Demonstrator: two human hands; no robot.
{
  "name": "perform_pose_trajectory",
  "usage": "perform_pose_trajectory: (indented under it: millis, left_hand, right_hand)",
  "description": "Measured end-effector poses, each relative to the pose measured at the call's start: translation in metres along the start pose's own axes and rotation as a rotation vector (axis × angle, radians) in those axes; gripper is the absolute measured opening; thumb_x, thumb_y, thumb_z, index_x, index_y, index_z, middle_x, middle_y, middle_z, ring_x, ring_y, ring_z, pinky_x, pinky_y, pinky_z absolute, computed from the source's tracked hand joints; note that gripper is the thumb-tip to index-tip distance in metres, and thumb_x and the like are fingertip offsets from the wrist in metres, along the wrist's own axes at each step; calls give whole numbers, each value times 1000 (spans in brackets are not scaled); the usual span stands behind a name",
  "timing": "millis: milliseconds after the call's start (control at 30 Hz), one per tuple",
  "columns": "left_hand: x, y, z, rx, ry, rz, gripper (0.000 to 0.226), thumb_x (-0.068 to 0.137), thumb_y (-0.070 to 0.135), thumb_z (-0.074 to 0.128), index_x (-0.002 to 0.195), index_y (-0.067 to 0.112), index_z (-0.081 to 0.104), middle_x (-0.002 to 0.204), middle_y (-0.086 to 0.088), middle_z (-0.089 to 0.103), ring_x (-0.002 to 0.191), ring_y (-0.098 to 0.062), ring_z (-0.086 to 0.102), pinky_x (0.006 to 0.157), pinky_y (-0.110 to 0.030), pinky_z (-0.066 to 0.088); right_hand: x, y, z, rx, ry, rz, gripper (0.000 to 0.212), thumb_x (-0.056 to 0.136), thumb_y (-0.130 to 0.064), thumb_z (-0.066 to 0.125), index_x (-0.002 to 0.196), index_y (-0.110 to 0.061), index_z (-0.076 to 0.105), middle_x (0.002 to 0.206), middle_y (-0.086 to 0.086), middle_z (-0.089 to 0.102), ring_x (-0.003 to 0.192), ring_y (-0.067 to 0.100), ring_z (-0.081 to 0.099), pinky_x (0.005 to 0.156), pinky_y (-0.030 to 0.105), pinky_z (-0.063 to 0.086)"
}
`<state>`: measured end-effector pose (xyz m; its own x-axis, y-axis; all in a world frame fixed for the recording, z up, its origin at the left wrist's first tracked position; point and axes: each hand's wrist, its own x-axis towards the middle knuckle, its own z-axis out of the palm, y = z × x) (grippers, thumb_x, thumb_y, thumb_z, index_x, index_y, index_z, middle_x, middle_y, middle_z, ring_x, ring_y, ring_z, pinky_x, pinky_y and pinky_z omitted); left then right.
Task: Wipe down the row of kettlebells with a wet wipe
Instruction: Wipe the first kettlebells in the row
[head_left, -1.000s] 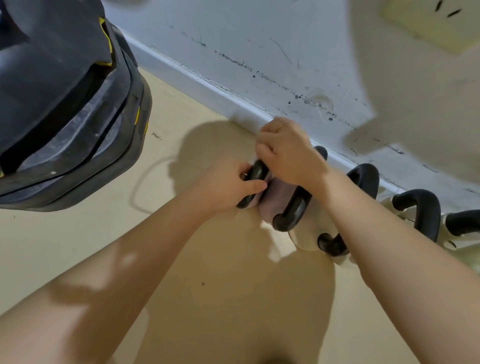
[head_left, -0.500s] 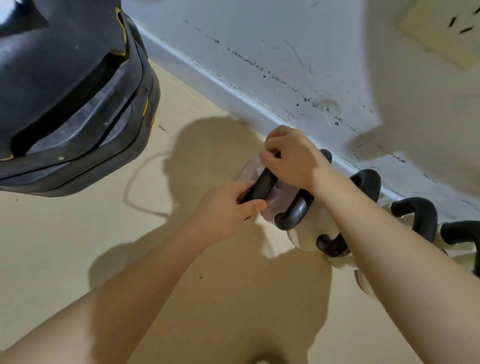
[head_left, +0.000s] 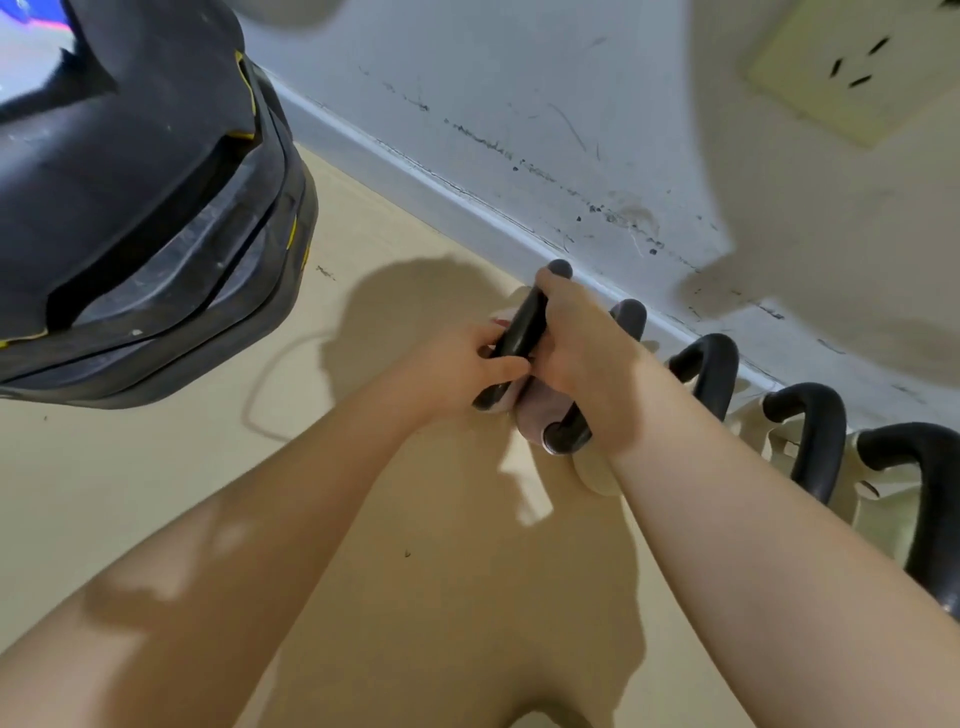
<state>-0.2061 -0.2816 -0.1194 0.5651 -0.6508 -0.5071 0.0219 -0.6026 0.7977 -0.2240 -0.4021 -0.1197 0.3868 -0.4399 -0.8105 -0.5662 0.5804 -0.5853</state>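
Since the earlier frames both hands have slid further along the black handle of the first kettlebell, and the view has tipped so more of the row shows on the right; nearest the camera, two bare forearms come up from the bottom edge over the tan floor, throwing a big shadow across it; left hand has its thumb and fingers curled round the near stretch of that handle, thumb lying over the top; right hand is closed over the far stretch of the same handle, fingers wrapped down the other side where I can't see them; can't honestly make out a wet wipe in either hand, it may be tucked under the fingers; just under the hands a bit of the pinkish kettlebell body peeks out, touching the next, cream-coloured one; further right the rest of the kettlebells sit in a line along the grey skirting board, black handles arching up, pale bodies mostly hidden by the right arm; off to the left, well apart, a stack of black rubber plates with yellow marks fills the corner; behind it all a scuffed white wall with a yellowed socket plate up top right.
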Motion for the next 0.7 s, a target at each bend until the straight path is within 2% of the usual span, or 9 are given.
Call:
perform_pose_trajectory:
  millis: [67,133,200,267,400,467,500,600,700]
  left_hand:
    - [-1,0,0,-19,-6,12,26,87,27,59,112,19,63,105,-7,68,95,-19,61,69,-16,39]
    - [-3,-2,3,-15,9,21,25,88,27,58,111,19,62,106,-10,69,97,-22,62,71,-18,41]
    - [-3,-5,6,-16,30,27,24,87,28,57,110,23,62,102,-8,69,96,-22,63,72,-23,42]
    - [-4,-6,8,-32,89,31,24,85,30,59,109,28,64,94,0,69,88,-16,63,70,-22,43]
    - [-13,-17,11,-401,177,-37,20,89,16,52,95,25,69,97,-1,70,98,-18,65,96,-30,47]
    - [-18,-19,11,-474,164,-54,26,91,14,46,92,27,70,102,-3,71,107,-19,63,102,-35,45]
    - [-20,-19,11,-493,148,-60,27,92,16,45,96,25,70,105,-4,72,106,-18,63,101,-34,45]
    - [-23,-15,8,-486,100,-82,27,91,28,47,101,20,70,107,-5,72,102,-15,66,96,-30,48]
    - [-24,-13,7,-462,67,-81,31,88,38,44,94,23,70,104,0,71,104,-13,63,102,-33,44]
  right_hand:
    - [3,-4,-7,90,-65,24,46,94,-45,44,98,-1,56,90,13,67,71,28,67,78,41,54]
    - [8,-5,-15,190,0,10,50,91,-53,44,114,-10,57,103,9,69,80,25,69,81,39,55]
    - [5,13,-14,194,34,-12,35,89,-51,48,97,-19,62,94,-4,68,76,14,65,74,26,52]
    - [-7,30,-7,104,96,-105,31,96,-42,42,78,-18,51,80,-2,58,71,16,57,66,23,47]
    - [-12,46,-4,435,38,-99,47,84,-65,44,101,-25,62,109,2,67,103,21,63,100,37,42]
    - [-19,59,6,230,163,-259,35,87,-63,37,82,-41,64,88,-2,66,91,17,63,93,37,45]
    - [-26,67,13,96,176,-340,38,84,-67,34,92,-43,62,94,-1,65,98,17,60,97,39,44]
    - [-39,74,28,-58,103,-425,85,64,-79,26,132,-28,40,127,4,54,124,21,48,109,46,35]
    - [-29,60,24,-62,104,-422,73,73,-73,27,137,-36,30,125,-6,52,121,18,50,108,44,35]
